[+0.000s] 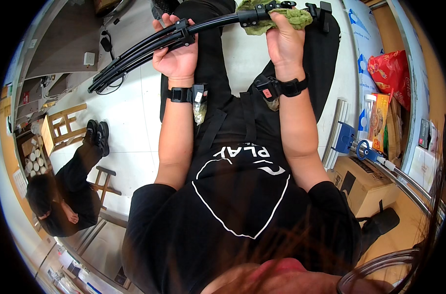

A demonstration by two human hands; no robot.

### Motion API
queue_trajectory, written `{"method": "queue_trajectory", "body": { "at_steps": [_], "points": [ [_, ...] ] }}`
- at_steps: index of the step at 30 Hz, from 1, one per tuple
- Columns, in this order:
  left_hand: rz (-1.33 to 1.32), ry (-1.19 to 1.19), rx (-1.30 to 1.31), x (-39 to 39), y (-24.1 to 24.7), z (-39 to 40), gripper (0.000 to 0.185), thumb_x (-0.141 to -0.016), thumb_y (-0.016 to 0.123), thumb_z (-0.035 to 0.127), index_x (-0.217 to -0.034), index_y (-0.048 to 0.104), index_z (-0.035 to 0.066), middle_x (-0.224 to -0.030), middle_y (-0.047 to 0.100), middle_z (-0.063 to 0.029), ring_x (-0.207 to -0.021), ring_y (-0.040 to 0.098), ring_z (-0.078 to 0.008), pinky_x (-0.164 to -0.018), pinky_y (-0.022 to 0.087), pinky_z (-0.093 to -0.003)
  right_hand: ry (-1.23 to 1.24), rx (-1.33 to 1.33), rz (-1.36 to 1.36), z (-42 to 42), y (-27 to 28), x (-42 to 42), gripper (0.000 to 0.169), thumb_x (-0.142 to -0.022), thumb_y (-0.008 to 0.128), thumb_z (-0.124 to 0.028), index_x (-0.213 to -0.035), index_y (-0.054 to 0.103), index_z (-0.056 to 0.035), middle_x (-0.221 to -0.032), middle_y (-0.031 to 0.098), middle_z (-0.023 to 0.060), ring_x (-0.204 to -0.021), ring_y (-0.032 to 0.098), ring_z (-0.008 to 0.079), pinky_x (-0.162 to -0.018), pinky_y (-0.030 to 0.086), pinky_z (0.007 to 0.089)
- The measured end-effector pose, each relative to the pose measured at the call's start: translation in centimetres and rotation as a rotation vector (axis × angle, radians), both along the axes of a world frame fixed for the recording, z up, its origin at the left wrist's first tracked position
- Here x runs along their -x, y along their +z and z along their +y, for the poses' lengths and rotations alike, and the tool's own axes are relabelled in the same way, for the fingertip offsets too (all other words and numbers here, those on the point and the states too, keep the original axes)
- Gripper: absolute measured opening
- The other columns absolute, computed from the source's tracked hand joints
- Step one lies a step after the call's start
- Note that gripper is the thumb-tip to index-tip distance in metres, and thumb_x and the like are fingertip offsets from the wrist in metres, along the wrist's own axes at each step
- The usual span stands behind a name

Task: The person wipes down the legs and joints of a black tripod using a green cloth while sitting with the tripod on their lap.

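Observation:
A folded black tripod stand (215, 22) slants across the top of the view over my legs. Its bundled legs point to the lower left. My left hand (177, 55), palm up, supports and grips the stand around the leg collar (184, 33), with the fingers partly hidden behind it. Around the stand's upper part is a crumpled green cloth (298, 18). My right hand (285, 42) grips this cloth against the stand, thumb on top. The stand's far end, with knobs and a black bracket (325, 16), reaches past my right hand.
A person in black (77, 191) sits at the left near a wooden stool (66, 126). To the right are a mop (342, 137), a cardboard box (366, 183) and a red bag (390, 75). A grey cabinet (65, 40) stands at upper left.

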State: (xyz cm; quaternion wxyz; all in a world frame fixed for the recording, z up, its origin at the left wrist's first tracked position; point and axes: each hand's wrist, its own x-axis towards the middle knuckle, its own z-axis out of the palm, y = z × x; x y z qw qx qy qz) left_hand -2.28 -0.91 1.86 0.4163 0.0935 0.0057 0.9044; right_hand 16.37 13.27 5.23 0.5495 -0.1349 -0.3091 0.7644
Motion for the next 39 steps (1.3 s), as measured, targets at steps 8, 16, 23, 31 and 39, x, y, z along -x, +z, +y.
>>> {"method": "queue_trajectory", "body": {
  "at_steps": [8, 16, 23, 31, 39],
  "points": [
    [0.028, -0.065, -0.055, 0.0, -0.1, -0.1, 0.071, -0.068, 0.052, 0.008, -0.137, 0.063, 0.018, -0.144, 0.062, -0.0065, -0.139, 0.052, -0.0244, -0.124, 0.025, -0.0564, -0.116, 0.016, -0.04, -0.4, 0.1, 0.3, 0.029, -0.089, 0.06, 0.01, -0.114, 0.061, -0.0042, -0.108, 0.066, 0.0064, -0.1, 0.067, 0.0201, -0.091, 0.056, 0.0343],
    [0.059, -0.076, -0.063, -0.1, -0.1, 0.0, 0.073, -0.068, 0.051, 0.008, -0.14, 0.061, 0.017, -0.146, 0.06, -0.0082, -0.14, 0.051, -0.0257, -0.125, 0.024, -0.0569, -0.333, 0.057, -0.16, 0.4, -2.0, 0.4, 0.029, -0.087, 0.068, 0.005, -0.112, 0.061, -0.0088, -0.106, 0.066, 0.0013, -0.097, 0.067, 0.0162, -0.084, 0.056, 0.0365],
    [0.061, -0.023, -0.002, -0.1, -0.2, 0.1, 0.074, -0.065, 0.054, 0.01, -0.138, 0.062, 0.016, -0.144, 0.06, -0.0081, -0.14, 0.05, -0.0254, -0.124, 0.021, -0.0593, -0.3, 0.052, -0.06, 0.2, -1.4, 0.7, 0.029, -0.087, 0.067, 0.01, -0.111, 0.06, -0.0052, -0.106, 0.064, 0.0031, -0.097, 0.066, 0.0166, -0.086, 0.057, 0.0359],
    [0.025, -0.013, -0.005, -0.2, -0.2, 0.1, 0.072, -0.065, 0.054, 0.01, -0.137, 0.063, 0.016, -0.144, 0.06, -0.0078, -0.139, 0.05, -0.0254, -0.124, 0.021, -0.0596, -0.101, -0.01, -0.088, -0.1, 0.5, 0.0, 0.028, -0.089, 0.058, 0.011, -0.112, 0.061, -0.0047, -0.106, 0.066, 0.006, -0.097, 0.067, 0.0195, -0.087, 0.057, 0.0335],
    [0.033, -0.041, -0.019, -0.3, 0.0, 0.1, 0.072, -0.066, 0.054, 0.009, -0.137, 0.063, 0.017, -0.144, 0.061, -0.007, -0.139, 0.051, -0.0248, -0.125, 0.022, -0.058, -0.239, -0.018, -0.091, 0.0, -1.1, 0.5, 0.025, -0.091, 0.061, 0.007, -0.112, 0.06, -0.0051, -0.106, 0.065, 0.0046, -0.097, 0.066, 0.0175, -0.086, 0.056, 0.0333]
  ]
}}
